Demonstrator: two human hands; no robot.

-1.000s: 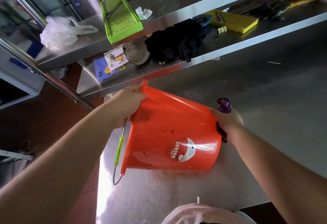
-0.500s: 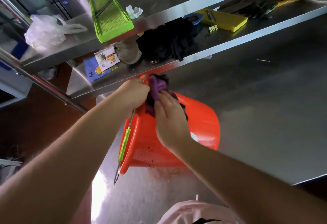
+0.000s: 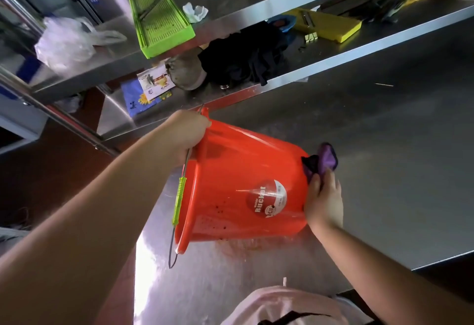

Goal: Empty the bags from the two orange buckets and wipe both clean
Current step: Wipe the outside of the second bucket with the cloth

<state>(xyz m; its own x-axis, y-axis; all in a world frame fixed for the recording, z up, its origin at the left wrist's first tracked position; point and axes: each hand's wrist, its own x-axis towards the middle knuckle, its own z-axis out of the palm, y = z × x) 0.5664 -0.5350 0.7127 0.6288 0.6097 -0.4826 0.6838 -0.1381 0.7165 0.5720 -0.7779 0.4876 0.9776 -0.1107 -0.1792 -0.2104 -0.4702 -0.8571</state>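
One orange bucket lies tipped on its side on the steel table, mouth toward the left, base toward the right. It carries a round label and dark specks low on its wall. My left hand grips the upper rim by the wire handle with its green grip. My right hand presses a purple cloth against the bucket's base. A second bucket is not in view.
Steel shelves run across the back with a green slicer tray, a clear plastic bag, a yellow slicer, dark cloth and paper packets. A reddish smear lies on the table under the bucket.
My right hand carried the purple cloth from the bucket's base up to the rim beside my left hand, then back to the base. The bucket stays tipped in my left hand.
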